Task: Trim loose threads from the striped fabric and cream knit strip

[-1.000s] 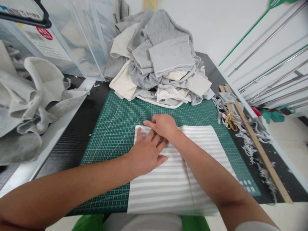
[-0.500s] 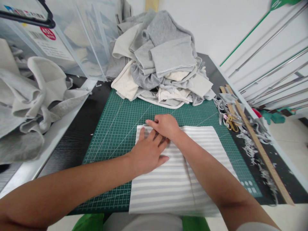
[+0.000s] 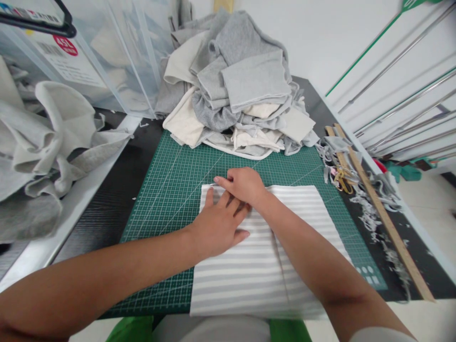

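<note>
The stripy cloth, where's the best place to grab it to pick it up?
Probably the far right corner of the stripy cloth, pinched from above: it lies flat on the green mat, and that corner is bare, away from both hands.

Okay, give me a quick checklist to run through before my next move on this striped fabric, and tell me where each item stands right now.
1. Striped fabric lies flat on the green cutting mat: ok, though its near edge hangs past the mat.
2. Left hand presses flat on the fabric near its far left corner: ok.
3. Right hand pinches at the far edge, fingertips by something thin and metallic: cannot tell what it is.
4. Fabric edge squared to the mat's grid lines: cannot tell, the hands cover it.
5. Cloth pile kept off the striped fabric: ok, a strip of bare mat lies between.
6. Wooden ruler within reach on the right: ok.
</note>
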The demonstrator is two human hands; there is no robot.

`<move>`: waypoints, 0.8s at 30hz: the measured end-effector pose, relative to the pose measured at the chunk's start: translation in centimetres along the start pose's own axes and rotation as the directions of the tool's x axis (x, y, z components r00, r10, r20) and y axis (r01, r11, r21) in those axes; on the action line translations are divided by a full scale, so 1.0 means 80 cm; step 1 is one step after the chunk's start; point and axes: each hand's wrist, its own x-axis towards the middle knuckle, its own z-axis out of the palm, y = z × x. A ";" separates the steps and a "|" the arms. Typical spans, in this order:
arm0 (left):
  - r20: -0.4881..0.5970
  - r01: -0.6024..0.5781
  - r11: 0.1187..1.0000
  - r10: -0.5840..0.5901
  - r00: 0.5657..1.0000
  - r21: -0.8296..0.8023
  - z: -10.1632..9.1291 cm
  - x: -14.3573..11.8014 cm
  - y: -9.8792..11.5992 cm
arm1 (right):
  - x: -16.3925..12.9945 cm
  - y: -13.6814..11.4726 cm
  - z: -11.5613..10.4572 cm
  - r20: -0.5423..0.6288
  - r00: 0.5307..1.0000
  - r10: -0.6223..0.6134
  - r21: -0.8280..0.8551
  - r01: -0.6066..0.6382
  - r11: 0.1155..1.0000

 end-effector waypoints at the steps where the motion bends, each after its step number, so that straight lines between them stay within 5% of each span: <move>1: 0.001 0.000 1.000 0.000 1.000 -0.001 0.000 0.000 0.000 | 0.000 0.001 0.000 -0.004 1.000 -0.010 0.001 0.010 1.000; 24: -0.002 -0.001 1.000 0.001 1.000 0.008 -0.002 0.000 0.000 | 0.002 -0.006 0.003 -0.014 0.999 -0.031 -0.006 0.031 0.999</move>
